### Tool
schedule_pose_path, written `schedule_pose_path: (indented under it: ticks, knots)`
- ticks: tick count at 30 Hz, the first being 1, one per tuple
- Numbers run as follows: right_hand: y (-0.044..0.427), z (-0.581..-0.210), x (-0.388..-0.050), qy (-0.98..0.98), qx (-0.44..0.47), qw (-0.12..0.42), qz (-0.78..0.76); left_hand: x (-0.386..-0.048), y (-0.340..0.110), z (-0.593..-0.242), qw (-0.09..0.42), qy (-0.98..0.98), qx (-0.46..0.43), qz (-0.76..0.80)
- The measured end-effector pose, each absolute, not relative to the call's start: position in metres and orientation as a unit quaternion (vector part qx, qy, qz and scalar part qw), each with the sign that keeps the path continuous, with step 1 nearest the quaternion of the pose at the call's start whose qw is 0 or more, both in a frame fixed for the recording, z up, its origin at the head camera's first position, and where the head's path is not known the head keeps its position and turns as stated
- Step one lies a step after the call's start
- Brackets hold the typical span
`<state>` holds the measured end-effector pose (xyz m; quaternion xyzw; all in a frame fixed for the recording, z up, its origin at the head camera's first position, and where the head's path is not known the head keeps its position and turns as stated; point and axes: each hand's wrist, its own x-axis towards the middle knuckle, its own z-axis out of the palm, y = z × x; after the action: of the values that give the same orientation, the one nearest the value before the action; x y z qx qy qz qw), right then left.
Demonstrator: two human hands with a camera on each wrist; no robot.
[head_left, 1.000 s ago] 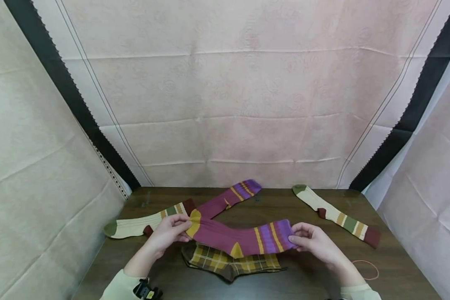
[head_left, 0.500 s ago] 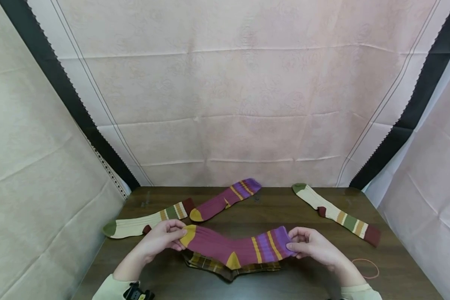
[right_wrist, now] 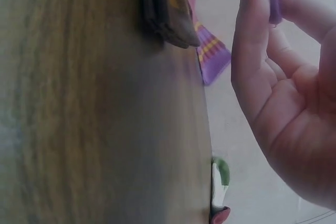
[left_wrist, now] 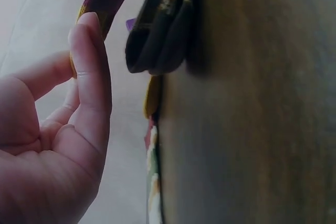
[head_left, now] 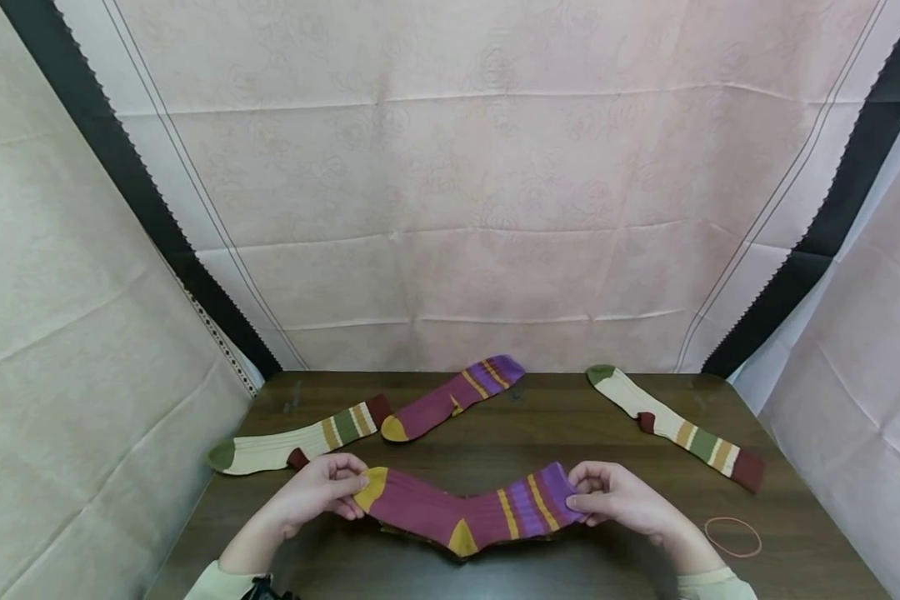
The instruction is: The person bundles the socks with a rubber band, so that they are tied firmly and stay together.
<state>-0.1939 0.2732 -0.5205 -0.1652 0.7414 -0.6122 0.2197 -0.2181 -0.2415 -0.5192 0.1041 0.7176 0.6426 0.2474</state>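
holding a maroon crew sock stretched out between them, two bare hands work over the near middle of the wooden table. the left hand, at the sock's 9 o'clock, pinches its yellow toe; the right hand, at 3 o'clock, pinches its purple cuff. the wrist views show both gripped ends raised off the tabletop, above dark plaid socks lying in layers; how many cannot be told.

judging by the layout, the plaid layers are already gathered, while the held sock is straightened but not yet set down. its matching maroon sock lies apart at 12 o'clock. the cream pair is also separate: one striped cream sock at 10 o'clock, its twin at 2 o'clock.

a thin pink loop lies beyond the right hand, just past 3 o'clock. the held sock nearly hides the plaid layers in the head view.
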Motion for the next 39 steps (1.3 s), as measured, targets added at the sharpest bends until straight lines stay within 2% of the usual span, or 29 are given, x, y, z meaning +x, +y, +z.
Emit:
schedule_pose_path:
  ticks: [10,20,27,39]
  knots:
    - [0.268,-0.535,-0.192,0.766,-0.142,0.224,-0.586,-0.219,-0.241,-0.537,0.254,0.725,0.108,0.631]
    - [0.267,-0.541,-0.191,0.787,-0.122,0.223,-0.563,-0.218,-0.239,-0.536,0.243,0.741,0.1,0.618]
    - [0.268,-0.542,-0.191,0.803,-0.116,0.207,-0.547,-0.218,-0.237,-0.537,0.237,0.746,0.086,0.616]
    - [0.258,-0.529,-0.19,0.851,-0.076,0.171,-0.491,-0.22,-0.234,-0.539,0.255,0.766,0.074,0.585]
